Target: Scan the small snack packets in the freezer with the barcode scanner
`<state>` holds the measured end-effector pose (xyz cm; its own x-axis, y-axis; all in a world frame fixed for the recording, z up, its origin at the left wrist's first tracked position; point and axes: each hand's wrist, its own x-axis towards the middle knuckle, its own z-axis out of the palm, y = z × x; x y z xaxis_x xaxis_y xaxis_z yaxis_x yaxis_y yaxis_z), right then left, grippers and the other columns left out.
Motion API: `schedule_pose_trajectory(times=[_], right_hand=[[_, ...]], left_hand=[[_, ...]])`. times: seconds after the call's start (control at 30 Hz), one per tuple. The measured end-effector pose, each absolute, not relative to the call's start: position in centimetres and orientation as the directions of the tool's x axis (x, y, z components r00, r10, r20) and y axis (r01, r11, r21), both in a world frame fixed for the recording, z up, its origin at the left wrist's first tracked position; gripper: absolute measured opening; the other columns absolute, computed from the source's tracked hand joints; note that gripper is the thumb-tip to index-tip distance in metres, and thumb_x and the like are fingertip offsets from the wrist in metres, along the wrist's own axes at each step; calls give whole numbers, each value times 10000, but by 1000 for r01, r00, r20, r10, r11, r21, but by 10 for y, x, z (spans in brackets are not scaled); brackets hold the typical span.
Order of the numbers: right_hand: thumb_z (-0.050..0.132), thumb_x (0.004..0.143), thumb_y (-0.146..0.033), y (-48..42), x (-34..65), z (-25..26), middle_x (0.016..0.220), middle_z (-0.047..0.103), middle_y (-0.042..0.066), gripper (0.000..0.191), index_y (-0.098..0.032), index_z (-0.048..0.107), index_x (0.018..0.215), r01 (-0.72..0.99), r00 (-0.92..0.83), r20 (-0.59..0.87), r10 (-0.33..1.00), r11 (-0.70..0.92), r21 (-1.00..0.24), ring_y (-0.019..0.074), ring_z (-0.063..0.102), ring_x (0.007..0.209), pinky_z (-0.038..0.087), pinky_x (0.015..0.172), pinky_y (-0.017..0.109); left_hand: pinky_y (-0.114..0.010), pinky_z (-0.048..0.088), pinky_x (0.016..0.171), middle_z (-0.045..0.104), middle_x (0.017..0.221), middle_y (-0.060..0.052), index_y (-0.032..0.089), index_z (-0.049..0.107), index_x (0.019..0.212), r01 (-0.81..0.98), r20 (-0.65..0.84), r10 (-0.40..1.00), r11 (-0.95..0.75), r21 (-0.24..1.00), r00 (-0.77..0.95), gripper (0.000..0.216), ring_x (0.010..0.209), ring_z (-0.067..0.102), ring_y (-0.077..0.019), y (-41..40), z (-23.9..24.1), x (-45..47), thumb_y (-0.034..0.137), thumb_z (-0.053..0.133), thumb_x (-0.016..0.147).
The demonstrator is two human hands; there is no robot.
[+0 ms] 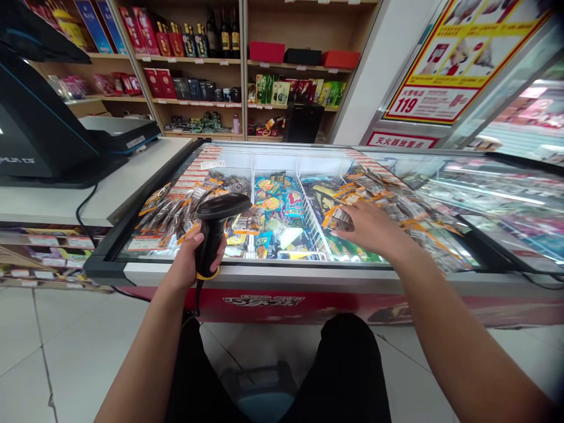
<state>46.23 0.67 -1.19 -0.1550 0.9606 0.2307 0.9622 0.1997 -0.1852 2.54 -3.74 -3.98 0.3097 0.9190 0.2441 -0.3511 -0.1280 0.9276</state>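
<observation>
The left hand (190, 259) is clenched round a barcode scanner (219, 218) over the chest freezer (264, 275). The right hand (369, 229) lies flat, released, on an orange-edged snack packet (337, 218) inside. It looks like mid-pick: a scan would need the packet lifted, barcode facing the scanner.

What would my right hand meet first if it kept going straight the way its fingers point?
Probably the orange-edged packet just ahead of the right hand, which points left. Beyond that is the wire divider. I cannot tell whether the hand already touches the packet.

Wooden shelves (200, 59), tiled floor (66, 352), possibly glass door (524, 111)
</observation>
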Motion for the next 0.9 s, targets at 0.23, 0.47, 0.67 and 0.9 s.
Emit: schedule_pose_trajectory(times=[0.23, 0.47, 0.67, 0.9], right_hand=[[782, 847, -626, 22, 391, 9, 1074, 767, 74, 510, -259, 746, 1199, 247, -196, 129, 972, 176, -953, 275, 737, 945, 633, 872, 449], [979, 758, -433, 81, 331, 4, 881, 749, -20, 429, -262, 691, 1026, -178, 35, 37, 999, 43, -983, 180, 732, 807, 667, 796, 352], [696, 885, -168, 103, 300, -6, 894, 771, -15, 118, -254, 658, 957, -267, 168, -88, 982, -41, -963, 177, 763, 904, 656, 858, 336], [754, 830, -431, 93, 301, -26, 1001, 786, 39, 358, -231, 738, 1127, 93, 86, 190, 978, 182, -979, 267, 755, 984, 639, 894, 437]], left_hand=[[-218, 299, 367, 591, 690, 26, 185, 560, 1003, -378, 219, 928, -95, 921, 300, 490, 387, 426, -87, -39, -40, 26, 644, 672, 874], [-230, 327, 376, 588, 701, 22, 187, 557, 972, -347, 212, 934, -105, 932, 286, 486, 392, 427, -88, -41, -40, 27, 654, 642, 869], [-225, 332, 382, 607, 710, 24, 197, 542, 978, -331, 204, 941, -109, 937, 269, 434, 389, 447, -86, -40, -43, 26, 616, 622, 903], [-235, 347, 393, 599, 694, 27, 196, 535, 1002, -264, 174, 897, -67, 962, 406, 511, 379, 447, -89, -39, -43, 24, 700, 597, 944]])
